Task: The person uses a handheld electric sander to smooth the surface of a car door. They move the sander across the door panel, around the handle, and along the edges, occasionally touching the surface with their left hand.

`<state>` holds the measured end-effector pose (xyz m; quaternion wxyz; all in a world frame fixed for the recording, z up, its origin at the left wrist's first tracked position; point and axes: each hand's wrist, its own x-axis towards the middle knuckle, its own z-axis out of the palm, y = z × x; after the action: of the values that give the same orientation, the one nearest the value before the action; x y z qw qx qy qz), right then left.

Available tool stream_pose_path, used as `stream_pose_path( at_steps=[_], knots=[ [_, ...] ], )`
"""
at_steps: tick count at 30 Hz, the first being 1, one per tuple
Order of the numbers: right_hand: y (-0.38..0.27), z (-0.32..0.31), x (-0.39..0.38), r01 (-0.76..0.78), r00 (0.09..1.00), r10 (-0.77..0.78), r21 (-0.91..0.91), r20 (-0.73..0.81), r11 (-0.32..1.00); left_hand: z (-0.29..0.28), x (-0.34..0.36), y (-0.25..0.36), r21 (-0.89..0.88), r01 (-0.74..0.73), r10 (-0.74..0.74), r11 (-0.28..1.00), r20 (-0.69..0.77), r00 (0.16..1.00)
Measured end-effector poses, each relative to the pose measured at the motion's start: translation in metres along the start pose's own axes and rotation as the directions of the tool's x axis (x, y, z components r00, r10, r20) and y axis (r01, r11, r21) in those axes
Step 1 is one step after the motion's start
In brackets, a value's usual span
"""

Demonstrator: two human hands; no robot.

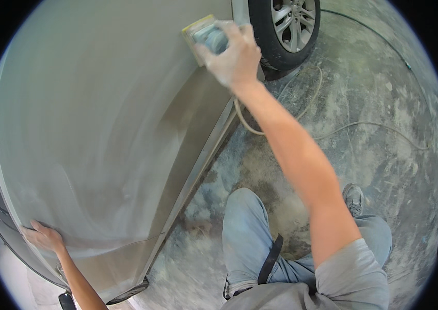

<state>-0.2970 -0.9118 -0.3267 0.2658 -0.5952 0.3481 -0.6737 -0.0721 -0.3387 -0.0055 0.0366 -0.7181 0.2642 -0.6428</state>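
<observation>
At 12 o'clock in the view, the person's right hand (235,59) held a blue sander (213,39) with a yellow-edged pad, high on the big grey car panel (90,103). Its fingers were bent round the body of the tool and had closed on it, with the thumb along the near side; both hand and sander were a little blurred. The pad lay toward the panel and appeared to touch it. At 8 o'clock the left hand (45,238) rested against the panel near its outer edge, its fingers stretched out, the thumb set apart, and nothing gripped in them. The panel filled the side from 7 to 12 o'clock, dull and cloudy, with pale curved streaks and a browner band along its lower edge. A wheel (295,26) with silver spokes stood at 1 o'clock, just beyond the sander. A pale hose (247,126) curved below the right wrist, passed behind the forearm and trailed over the blotchy floor (384,175) toward 3 o'clock, while a thin green hose (376,33) crossed at 2 o'clock. The person's blue jeans (247,222) showed at 5 o'clock, and a grey shoe (353,200) at 4.
</observation>
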Motion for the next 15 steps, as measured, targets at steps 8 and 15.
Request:
stream_pose_path(
  at_steps=[8, 15],
  knots=[
    [-0.118, -0.004, -0.15, 0.108, 0.971, -0.16, 0.265, 0.179, 0.958, 0.001, 0.001, -0.002, -0.007, -0.038, 0.038, 0.999, -0.018, 0.999],
    [-0.128, -0.008, -0.183, 0.213, 0.935, -0.284, 0.304, 0.211, 0.928, 0.001, 0.0, -0.005, 0.01, -0.01, 0.01, 1.0, 0.001, 1.0]
  ],
)
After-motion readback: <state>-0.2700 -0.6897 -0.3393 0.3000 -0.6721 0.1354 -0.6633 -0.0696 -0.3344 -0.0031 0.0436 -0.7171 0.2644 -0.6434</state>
